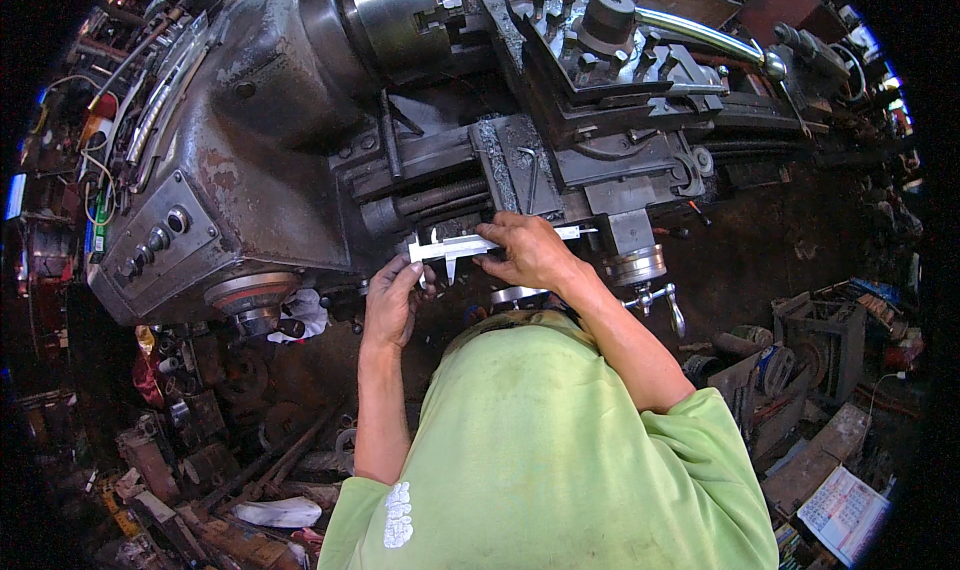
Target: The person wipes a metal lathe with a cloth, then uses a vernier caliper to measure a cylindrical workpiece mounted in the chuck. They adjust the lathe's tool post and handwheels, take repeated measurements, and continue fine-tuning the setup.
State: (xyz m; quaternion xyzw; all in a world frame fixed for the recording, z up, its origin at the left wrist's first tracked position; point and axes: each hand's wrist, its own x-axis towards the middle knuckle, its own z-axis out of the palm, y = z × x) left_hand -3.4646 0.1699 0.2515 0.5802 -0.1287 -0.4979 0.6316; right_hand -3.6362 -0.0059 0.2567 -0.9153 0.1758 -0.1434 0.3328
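Caliper (pixel 462 247) sits near the middle of the frame, just in front of the lathe bed, slanting slightly up toward the right. My left hand (pixel 393 295) pinches its end by the large jaws between thumb and fingers, while my right hand (pixel 525 252) grips the beam farther along, thumb below and fingers over the top. Whether anything lies between the jaws, I cannot tell. To handle it well, I judge I should let only light thumb pressure move the slide, hold the beam from twisting between my hands, and look at the scale straight on. The chuck (pixel 400 15) stands at the upper centre, with the tool post (pixel 608 22) to its right; sharp edges there deserve care. A hex key (pixel 532 177) lies on the chip-strewn carriage (pixel 505 160), just above my right hand. Below my fingers sits a handwheel (pixel 518 295), and a crank handle (pixel 660 298) juts out right of centre, near my right forearm, where an elbow could catch it. Scrap metal (pixel 150 460) crowds the lower left.
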